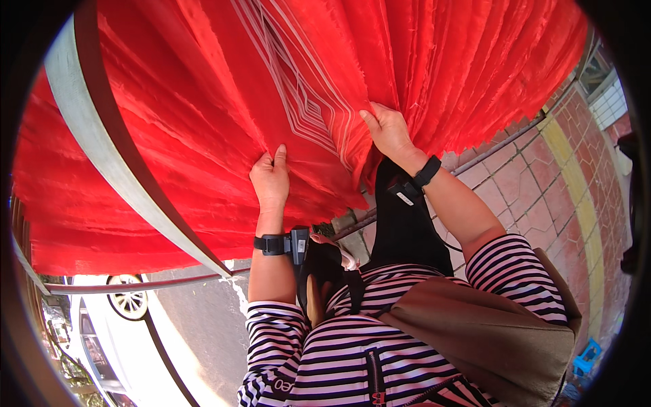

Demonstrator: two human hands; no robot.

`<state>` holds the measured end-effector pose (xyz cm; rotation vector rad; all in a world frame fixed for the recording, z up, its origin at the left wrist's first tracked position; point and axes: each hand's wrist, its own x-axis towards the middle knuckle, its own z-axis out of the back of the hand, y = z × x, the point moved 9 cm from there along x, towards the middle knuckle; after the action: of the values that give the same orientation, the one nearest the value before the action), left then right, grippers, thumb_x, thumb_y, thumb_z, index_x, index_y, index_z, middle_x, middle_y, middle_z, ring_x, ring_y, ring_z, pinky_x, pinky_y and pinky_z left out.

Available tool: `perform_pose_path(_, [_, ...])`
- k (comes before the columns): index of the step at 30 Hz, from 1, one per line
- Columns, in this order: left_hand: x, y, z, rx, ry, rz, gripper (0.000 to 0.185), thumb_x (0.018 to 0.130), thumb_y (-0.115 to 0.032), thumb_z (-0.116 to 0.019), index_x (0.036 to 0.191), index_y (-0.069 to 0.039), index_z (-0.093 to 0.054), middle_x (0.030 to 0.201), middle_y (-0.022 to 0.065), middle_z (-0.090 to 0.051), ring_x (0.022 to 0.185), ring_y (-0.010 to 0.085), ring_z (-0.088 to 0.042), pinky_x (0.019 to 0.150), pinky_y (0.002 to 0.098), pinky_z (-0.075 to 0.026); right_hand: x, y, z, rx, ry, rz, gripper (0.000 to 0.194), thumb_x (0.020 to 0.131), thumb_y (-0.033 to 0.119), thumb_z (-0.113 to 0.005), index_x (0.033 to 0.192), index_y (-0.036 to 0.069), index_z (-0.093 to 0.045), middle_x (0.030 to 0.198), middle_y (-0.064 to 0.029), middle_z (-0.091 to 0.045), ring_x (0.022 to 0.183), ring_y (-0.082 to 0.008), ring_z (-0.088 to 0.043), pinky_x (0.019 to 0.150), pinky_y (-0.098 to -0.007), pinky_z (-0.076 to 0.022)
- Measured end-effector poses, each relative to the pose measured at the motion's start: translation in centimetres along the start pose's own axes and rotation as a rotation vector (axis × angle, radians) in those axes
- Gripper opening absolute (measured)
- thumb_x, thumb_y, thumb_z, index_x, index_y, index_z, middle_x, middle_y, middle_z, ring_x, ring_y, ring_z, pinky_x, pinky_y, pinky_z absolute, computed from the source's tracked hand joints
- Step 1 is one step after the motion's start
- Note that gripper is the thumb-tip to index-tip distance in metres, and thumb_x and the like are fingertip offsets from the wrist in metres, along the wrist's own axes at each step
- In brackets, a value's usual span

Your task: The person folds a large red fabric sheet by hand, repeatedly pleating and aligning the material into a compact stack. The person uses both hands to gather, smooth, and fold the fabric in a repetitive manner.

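Many layers of red fabric with frayed edges fill the upper part of the view, hanging in folds in front of my body. White lines run down a flatter strip between my hands and bend into zigzags where the cloth puckers. My left hand pinches a fold on the left of this strip, thumb on top. To the right and a little farther out, my right hand grips the gathered edge of another fold, its fingertips partly hidden in the cloth. Black straps with small devices circle both wrists.
A curved grey metal bar crosses over the fabric at left and meets a horizontal rail. Beyond are a white car and asphalt. Pink paving with a yellow strip lies right, and a blue plastic stool stands lower right.
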<state>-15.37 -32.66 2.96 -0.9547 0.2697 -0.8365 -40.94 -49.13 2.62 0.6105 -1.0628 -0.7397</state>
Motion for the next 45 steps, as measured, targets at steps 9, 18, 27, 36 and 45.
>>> perform_pose_path(9, [0.4, 0.9, 2.7, -0.096, -0.058, 0.043, 0.026, 0.099, -0.024, -0.066, 0.093, 0.000, -0.074, 0.059, 0.0001, -0.057, 0.053, 0.0067, -0.049, 0.051, 0.0272, -0.043, 0.8, -1.9, 2.3, -0.110, -0.003, -0.011, 0.020, 0.098, 0.016, -0.064, 0.105, -0.003, -0.065, 0.094, -0.0266, -0.065, 0.088, -0.0441, -0.064, 0.073, -0.0392, -0.0528])
perform_pose_path(18, [0.7, 1.2, 4.4, -0.042, -0.085, 0.009, 0.030, 0.099, -0.027, -0.066, 0.088, 0.000, -0.072, 0.057, 0.0006, -0.057, 0.052, 0.0083, -0.049, 0.052, 0.0280, -0.044, 1.7, -3.5, 4.2, -0.173, -0.002, -0.048, 0.027, 0.097, 0.021, -0.065, 0.109, -0.002, -0.067, 0.103, -0.0260, -0.067, 0.095, -0.0426, -0.066, 0.078, -0.0410, -0.0545])
perform_pose_path(27, [-0.1, 0.8, 4.3, -0.085, -0.087, 0.002, 0.032, 0.100, -0.027, -0.065, 0.083, -0.001, -0.071, 0.058, 0.0009, -0.059, 0.052, 0.0079, -0.050, 0.052, 0.0277, -0.043, 1.7, -3.6, 5.5, -0.118, -0.077, -0.019, 0.020, 0.098, 0.017, -0.065, 0.103, -0.002, -0.065, 0.086, -0.0253, -0.063, 0.070, -0.0308, -0.057, 0.069, -0.0340, -0.0508])
perform_pose_path(36, [-0.5, -0.4, -2.3, -0.290, 0.107, 0.107, 0.039, 0.102, -0.030, -0.061, 0.072, -0.005, -0.059, 0.062, 0.0063, -0.067, 0.043, 0.0085, -0.051, 0.045, 0.0246, -0.040, -0.1, -3.6, 1.3, -0.052, 0.050, -0.134, 0.022, 0.097, 0.023, -0.064, 0.097, 0.000, -0.062, 0.085, -0.0264, -0.064, 0.082, -0.0456, -0.064, 0.067, -0.0473, -0.0508])
perform_pose_path(45, [-0.3, -0.4, -10.1, -0.480, 0.420, 0.235, 0.021, 0.100, -0.023, -0.063, 0.095, -0.003, -0.062, 0.064, 0.0048, -0.066, 0.042, 0.0104, -0.052, 0.042, 0.0255, -0.041, -3.2, -4.6, -4.1, 0.031, 0.132, -0.135, 0.021, 0.097, 0.022, -0.062, 0.107, 0.004, -0.064, 0.086, -0.0255, -0.065, 0.083, -0.0453, -0.065, 0.067, -0.0484, -0.0521])
